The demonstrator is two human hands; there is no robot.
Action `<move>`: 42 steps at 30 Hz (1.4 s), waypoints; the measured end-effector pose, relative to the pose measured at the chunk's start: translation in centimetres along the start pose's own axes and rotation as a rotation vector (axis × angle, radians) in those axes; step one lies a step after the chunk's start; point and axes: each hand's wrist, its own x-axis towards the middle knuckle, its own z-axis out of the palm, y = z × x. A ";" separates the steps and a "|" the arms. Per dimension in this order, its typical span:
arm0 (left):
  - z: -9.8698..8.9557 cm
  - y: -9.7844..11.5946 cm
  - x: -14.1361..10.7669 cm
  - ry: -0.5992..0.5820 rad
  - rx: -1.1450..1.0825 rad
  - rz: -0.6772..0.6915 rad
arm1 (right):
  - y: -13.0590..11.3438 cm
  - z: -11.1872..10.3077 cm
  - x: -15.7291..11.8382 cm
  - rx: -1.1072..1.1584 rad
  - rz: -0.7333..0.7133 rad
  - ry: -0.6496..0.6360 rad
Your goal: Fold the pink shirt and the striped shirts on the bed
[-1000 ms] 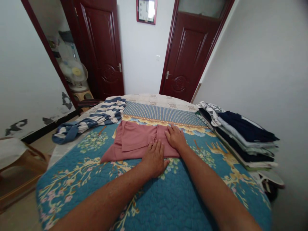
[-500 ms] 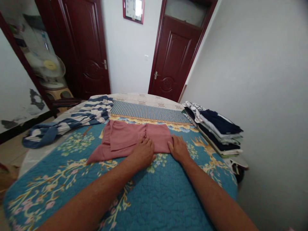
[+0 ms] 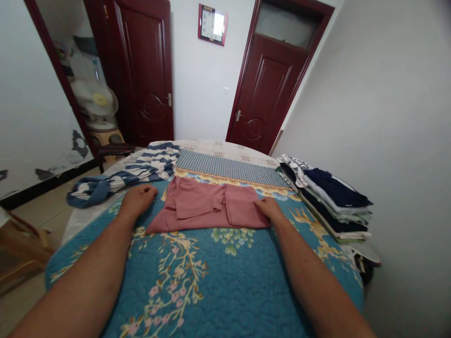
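A pink garment (image 3: 243, 206), partly folded, lies flat across the patterned teal bedcover (image 3: 239, 281). Its right part is doubled over, with a fold running down near the middle, and its lower left corner sticks out. At its right edge, my right hand (image 3: 270, 209) has fingers and thumb closed on the cloth. My left hand (image 3: 138, 202) is off the garment, a short way beyond its left end and over the bedcover. The left fingers are loosely bent and nothing shows in them. Whether this garment is a shirt, I cannot tell.
A crumpled blue-and-white striped garment (image 3: 130, 173) lies on the left side. A stack of folded clothes (image 3: 334, 197) stands by the right wall. A wooden stool (image 3: 24, 249) is at the lower left, and a fan (image 3: 95, 101) stands beyond the left doorway.
My left hand has lifted off the middle of the pink garment and moved left past its end. My right hand has gone from resting flat at the right edge to gripping it.
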 end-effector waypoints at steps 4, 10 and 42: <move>0.8 -0.8 0.2 0.009 0.017 0.000 | -0.4 -0.4 0.1 0.087 0.014 -0.055; 1.5 -0.3 0.3 0.042 0.110 0.020 | -2.8 -2.2 -0.7 0.457 -0.008 -0.116; 2.3 -0.5 0.1 0.050 0.075 0.018 | -23.7 14.1 -9.2 -0.196 -0.502 -0.034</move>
